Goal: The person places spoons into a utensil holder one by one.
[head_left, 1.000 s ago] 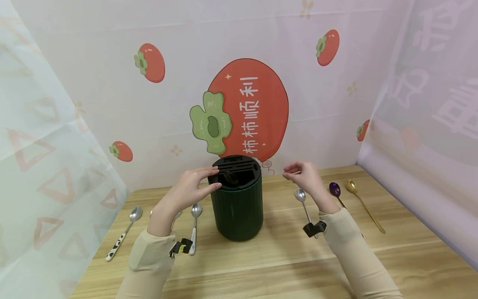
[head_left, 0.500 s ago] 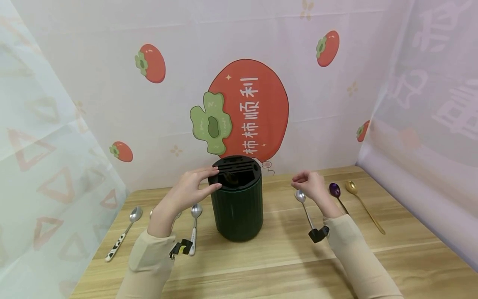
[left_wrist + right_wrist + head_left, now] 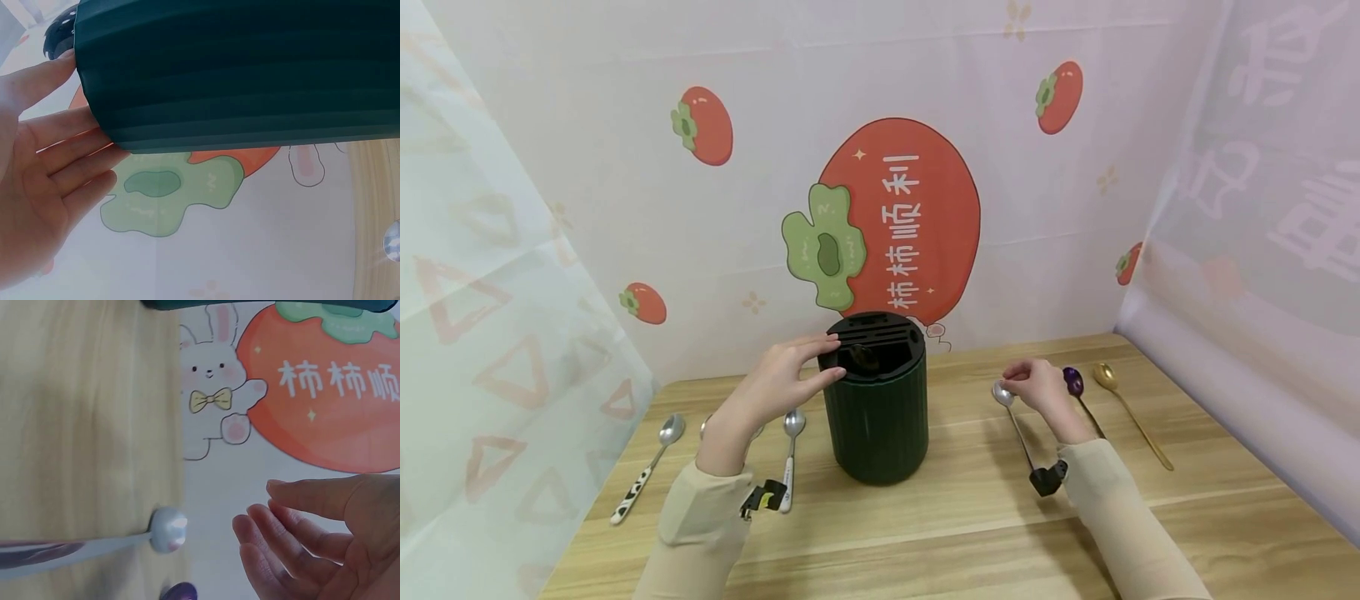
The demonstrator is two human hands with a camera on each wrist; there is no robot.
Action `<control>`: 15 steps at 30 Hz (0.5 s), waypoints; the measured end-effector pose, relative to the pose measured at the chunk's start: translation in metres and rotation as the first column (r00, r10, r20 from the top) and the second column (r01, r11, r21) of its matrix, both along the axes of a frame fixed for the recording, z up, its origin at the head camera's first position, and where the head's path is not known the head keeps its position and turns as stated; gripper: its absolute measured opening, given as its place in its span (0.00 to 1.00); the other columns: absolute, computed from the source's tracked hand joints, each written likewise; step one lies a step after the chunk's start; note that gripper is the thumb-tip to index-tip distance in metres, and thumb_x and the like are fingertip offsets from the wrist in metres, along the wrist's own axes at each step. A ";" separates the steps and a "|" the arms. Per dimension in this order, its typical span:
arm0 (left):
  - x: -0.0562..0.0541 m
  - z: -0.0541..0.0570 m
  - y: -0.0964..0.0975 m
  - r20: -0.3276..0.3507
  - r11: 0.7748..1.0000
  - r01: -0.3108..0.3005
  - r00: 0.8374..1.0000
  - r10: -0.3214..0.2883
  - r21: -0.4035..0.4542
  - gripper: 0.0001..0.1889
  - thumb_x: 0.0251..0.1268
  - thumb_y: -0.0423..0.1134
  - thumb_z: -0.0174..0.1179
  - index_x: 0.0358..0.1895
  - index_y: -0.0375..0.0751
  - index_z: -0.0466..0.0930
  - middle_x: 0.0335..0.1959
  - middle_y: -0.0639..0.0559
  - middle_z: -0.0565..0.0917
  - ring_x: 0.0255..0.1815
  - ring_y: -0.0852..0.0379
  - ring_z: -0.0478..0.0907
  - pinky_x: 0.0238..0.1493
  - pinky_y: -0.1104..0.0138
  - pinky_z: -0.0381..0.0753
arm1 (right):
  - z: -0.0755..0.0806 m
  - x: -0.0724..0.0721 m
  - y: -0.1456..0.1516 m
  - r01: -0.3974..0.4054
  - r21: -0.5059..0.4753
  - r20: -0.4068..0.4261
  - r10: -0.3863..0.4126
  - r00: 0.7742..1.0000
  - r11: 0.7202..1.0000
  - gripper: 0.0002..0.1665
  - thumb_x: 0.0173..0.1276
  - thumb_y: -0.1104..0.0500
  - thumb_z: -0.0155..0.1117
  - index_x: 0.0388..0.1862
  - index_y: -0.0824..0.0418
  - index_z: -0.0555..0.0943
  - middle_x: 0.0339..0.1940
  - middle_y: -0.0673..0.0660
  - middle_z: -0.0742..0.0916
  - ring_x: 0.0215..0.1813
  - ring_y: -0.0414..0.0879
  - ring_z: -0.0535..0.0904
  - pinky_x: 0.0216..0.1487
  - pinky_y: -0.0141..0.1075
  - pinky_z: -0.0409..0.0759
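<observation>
A dark green ribbed utensil holder with a slotted black top stands mid-table. In its wide front opening shows a dark, shiny spoon, whose bowl also sticks out past the rim in the left wrist view. My left hand touches the holder's rim, thumb and fingers spread and fairly straight. To the right, my right hand hovers right at the bowl of a silver spoon, its fingers loosely bent. Between thumb and fingertips there is a gap with nothing in it in the right wrist view.
Beyond my right hand lie a purple spoon and a gold spoon. Left of the holder are a spoon with a cow-patterned handle and a white-handled spoon, with another partly behind my left wrist. A printed cloth rises behind the table.
My right hand has moved right and down, away from the holder, to the silver spoon's bowl. My left hand has stayed at the holder's rim.
</observation>
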State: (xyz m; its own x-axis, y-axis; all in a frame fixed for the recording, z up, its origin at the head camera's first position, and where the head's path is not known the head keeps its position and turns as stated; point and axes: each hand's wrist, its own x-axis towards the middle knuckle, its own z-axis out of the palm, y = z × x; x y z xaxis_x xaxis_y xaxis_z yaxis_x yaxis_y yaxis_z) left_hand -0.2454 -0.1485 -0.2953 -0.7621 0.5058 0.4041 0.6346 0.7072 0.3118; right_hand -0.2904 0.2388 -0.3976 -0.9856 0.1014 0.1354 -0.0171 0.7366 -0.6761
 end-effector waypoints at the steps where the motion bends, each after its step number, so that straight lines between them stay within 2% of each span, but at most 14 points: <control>1: 0.000 0.000 0.000 -0.001 1.000 0.000 1.000 0.000 -0.001 0.26 0.64 0.53 0.59 0.61 0.43 0.76 0.62 0.46 0.77 0.65 0.48 0.71 0.65 0.53 0.70 | -0.002 0.000 0.001 0.005 0.000 0.007 -0.005 1.000 1.000 0.13 0.62 0.58 0.66 0.41 0.66 0.83 0.38 0.63 0.88 0.36 0.50 0.84 0.30 0.33 0.76; 15: -0.001 0.000 0.000 -0.009 1.000 -0.004 1.000 0.004 0.004 0.26 0.64 0.52 0.59 0.61 0.42 0.76 0.61 0.46 0.77 0.65 0.48 0.72 0.65 0.53 0.70 | -0.017 0.001 0.010 0.001 -0.003 0.047 -0.001 0.999 1.000 0.13 0.61 0.61 0.66 0.40 0.70 0.82 0.32 0.63 0.88 0.30 0.50 0.83 0.25 0.32 0.75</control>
State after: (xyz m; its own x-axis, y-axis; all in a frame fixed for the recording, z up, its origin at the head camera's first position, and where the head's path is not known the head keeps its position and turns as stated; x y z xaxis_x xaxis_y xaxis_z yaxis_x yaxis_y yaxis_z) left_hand -0.2460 -0.1486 -0.2955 -0.7604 0.5012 0.4129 0.6347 0.7082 0.3093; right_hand -0.2898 0.2486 -0.4151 -0.9908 0.1029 0.0884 0.0158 0.7345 -0.6784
